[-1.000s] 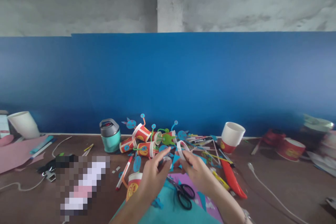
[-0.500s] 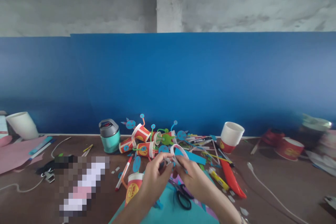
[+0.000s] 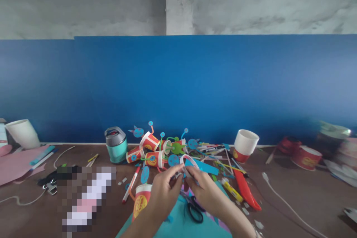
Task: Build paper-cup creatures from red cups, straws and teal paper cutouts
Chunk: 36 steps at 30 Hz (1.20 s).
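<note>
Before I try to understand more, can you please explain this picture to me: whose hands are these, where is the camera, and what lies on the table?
There is no machine here. A person wears a camera on the head, so you look forward and down at that person's own two hands. The left hand and the right hand meet in the middle and together pinch a white paper ring. Under them lie a turquoise sheet and black scissors. The brown table is cluttered: a red paper cup near the left hand, a pile of decorated cups, a teal flask, a red marker, a white and red cup and a white cable. Behind stands a blue wall panel. The blurred blocks on the left hide something.
</note>
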### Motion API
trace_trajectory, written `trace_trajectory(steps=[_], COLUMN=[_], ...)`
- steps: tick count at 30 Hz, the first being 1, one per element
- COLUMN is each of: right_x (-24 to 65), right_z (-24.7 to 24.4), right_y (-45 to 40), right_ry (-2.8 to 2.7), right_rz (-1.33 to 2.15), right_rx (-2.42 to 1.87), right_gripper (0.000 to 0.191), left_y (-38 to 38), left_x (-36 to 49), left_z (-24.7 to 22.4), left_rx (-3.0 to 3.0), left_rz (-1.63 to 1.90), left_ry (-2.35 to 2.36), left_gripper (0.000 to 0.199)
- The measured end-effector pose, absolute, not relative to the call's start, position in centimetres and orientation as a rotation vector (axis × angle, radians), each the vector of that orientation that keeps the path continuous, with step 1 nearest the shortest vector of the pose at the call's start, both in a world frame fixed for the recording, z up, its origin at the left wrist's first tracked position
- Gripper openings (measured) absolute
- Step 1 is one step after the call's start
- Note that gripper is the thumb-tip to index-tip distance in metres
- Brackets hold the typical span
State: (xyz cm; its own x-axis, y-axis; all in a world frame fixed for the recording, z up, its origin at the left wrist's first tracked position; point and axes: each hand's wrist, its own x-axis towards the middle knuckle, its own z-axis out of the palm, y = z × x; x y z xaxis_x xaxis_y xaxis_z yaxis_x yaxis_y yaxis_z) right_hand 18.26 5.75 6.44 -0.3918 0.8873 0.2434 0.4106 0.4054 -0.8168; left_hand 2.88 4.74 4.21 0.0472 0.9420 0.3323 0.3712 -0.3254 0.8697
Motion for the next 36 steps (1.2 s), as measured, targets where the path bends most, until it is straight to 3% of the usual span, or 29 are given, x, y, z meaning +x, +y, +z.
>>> trace_trajectory(steps=[8, 12, 18, 28, 31, 36], right_x=[18.0, 18.0, 18.1, 17.9, 17.6, 16.6], right_z=[6.8, 7.0, 6.7, 6.3, 6.1, 5.7], right_y=[5.3, 5.2, 5.6, 5.6, 5.4, 5.2], right_ry=[-2.004, -2.025, -2.088, -2.122, -2.026, -1.649], right_rz=[0.893, 0.796, 0.741, 0.463, 0.569, 1.073], right_rx=[-1.080, -1.075, -1.149, -1.170, -1.163, -1.085], right_gripper=[0.019, 0.025, 0.028, 0.026, 0.023, 0.030], left_y=[5.2, 5.1, 5.2, 5.1, 4.9, 4.4], left_x=[2.7, 2.7, 2.6, 2.5, 2.3, 2.6], left_z=[4.8, 5.0, 3.7, 3.8, 3.6, 3.8], left_rx=[1.585, 1.593, 1.849, 1.955, 2.015, 1.915], left_rz=[1.326, 1.308, 1.294, 1.295, 1.368, 1.497], left_ry=[1.276, 1.342, 1.357, 1.341, 1.304, 1.187], left_gripper=[0.019, 0.040, 0.024, 0.018, 0.017, 0.014])
